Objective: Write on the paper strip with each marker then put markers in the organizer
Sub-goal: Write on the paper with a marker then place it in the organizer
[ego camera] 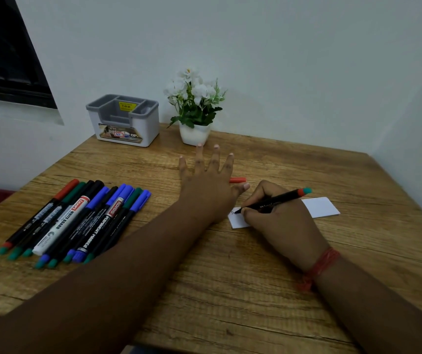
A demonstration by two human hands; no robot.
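The right hand (281, 221) pinches a black marker with a red band (273, 201) in a writing grip, tip down on the left end of the white paper strip (319, 206), which lies toward the table's right edge. A few small marks show at that end. The left hand (209, 185) lies flat with its fingers spread, holding nothing, just left of the strip; whether it pins the paper I cannot tell. If it does not, the light strip could slide or buckle under the stroke and smear the ink.

The red cap (238, 179) lies loose beside the left thumb, and a nudge could roll it away.

The other markers (77, 221) sit packed near the table's left edge (0, 208); a sweeping forearm could push them off. The organizer (124, 121) stands at the far left corner, beside a potted flower (194, 108) that a careless reach might tip.
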